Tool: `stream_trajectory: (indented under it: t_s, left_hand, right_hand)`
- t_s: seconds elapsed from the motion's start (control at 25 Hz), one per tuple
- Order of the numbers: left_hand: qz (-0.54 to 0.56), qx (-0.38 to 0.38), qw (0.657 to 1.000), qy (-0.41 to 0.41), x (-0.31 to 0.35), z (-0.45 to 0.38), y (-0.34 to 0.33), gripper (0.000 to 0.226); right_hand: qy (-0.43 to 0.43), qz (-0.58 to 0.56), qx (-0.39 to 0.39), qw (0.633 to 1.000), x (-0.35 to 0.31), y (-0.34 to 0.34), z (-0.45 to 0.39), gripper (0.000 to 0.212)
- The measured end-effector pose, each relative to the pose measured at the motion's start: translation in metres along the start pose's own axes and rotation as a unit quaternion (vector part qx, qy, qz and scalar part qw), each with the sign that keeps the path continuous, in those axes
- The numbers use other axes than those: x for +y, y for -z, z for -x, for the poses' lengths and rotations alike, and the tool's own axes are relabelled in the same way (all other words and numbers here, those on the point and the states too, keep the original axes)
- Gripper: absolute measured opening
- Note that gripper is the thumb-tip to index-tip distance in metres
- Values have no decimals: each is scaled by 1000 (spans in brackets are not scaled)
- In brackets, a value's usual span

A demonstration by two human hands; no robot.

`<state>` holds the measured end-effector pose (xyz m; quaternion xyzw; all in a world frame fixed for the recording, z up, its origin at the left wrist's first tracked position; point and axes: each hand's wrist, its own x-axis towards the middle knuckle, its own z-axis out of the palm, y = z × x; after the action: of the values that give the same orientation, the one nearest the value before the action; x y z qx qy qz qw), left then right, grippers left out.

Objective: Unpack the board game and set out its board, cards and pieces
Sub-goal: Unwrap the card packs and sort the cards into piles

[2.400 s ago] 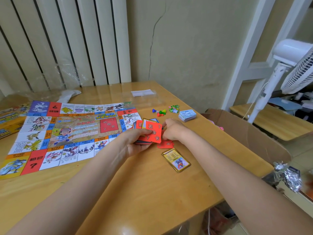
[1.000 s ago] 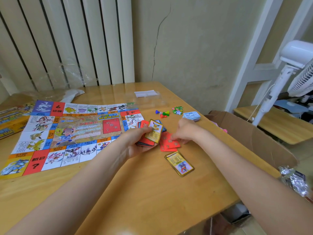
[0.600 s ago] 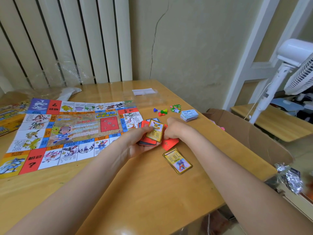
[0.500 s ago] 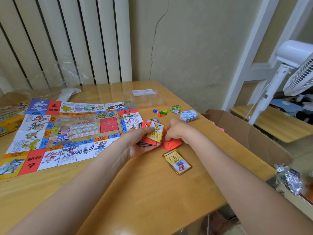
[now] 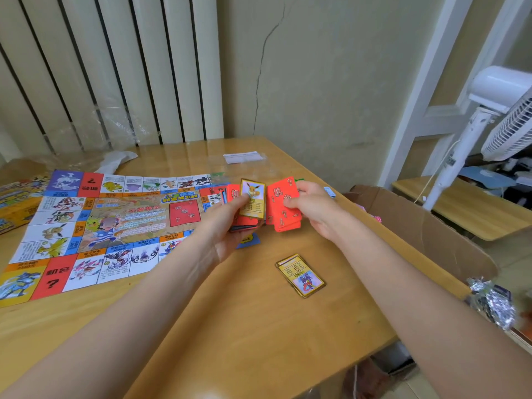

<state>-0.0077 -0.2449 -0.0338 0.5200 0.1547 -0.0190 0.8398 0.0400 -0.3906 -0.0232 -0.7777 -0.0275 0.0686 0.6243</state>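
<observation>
I see left hand (image 5: pixel 227 226) gripping mixed card stack (image 5: pixel 250 203), right hand (image 5: pixel 312 207) pinching red cards (image 5: pixel 283 205), board (image 5: pixel 109 223) beside them

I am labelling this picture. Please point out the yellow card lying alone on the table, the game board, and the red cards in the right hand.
yellow card (image 5: pixel 300 275), head view, its face.
game board (image 5: pixel 123 217), head view, centre panel.
red cards (image 5: pixel 280 207), head view, top card's face.
</observation>
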Motion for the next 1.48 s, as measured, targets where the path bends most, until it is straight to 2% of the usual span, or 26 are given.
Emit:
stream_trajectory:
  t_s: [0.2, 0.4, 0.56, 0.64, 0.72, 0.8, 0.92, 1.04, 1.32, 1.4, 1.48]
  left_hand:
    - [-33, -20, 999, -23, -12, 7, -10, 11]
    - [-24, -26, 999, -9, -21, 8, -9, 8]
    - [-25, -21, 999, -2, -22, 12, -10, 7]
    - [-36, -7, 999, -17, -9, 10, -8, 8]
    - [-30, 18, 999, -37, 9, 5, -1, 6]
    - [-13, 36, 999, -37, 20, 1, 10, 8]
    - [-8, 41, 999, 6, 15, 2, 19, 8]
    - [-12, 10, 998, 59, -3, 7, 13, 4]
    - [-27, -16, 994, 100, -7, 4, 3, 6]
    - [-33, -20, 994, 104, -7, 4, 4, 5]
    - [-38, -21, 994, 96, 0, 3, 6, 6]
  right_hand:
    - [28, -58, -35, 997, 22, -18, 3, 38]
    - [4, -82, -46, 996, 34, -17, 9, 45]
    - [28, 14, -69, 997, 33, -17, 17, 33]
    - [35, 60, -50, 996, 20, -11, 11, 32]
    - [5, 125, -22, 992, 5, -1, 2, 33]
    - [-37, 208, -31, 977, -1, 3, -2, 36]
    - [-74, 250, -40, 964, 8, -7, 1, 34]
    - [-64, 266, -17, 962, 17, -20, 0, 32]
    - [-16, 470, 18, 882, 17, -25, -6, 35]
    - [-15, 483, 10, 876, 19, -25, -8, 29]
    - [-11, 472, 4, 881, 15, -22, -11, 15]
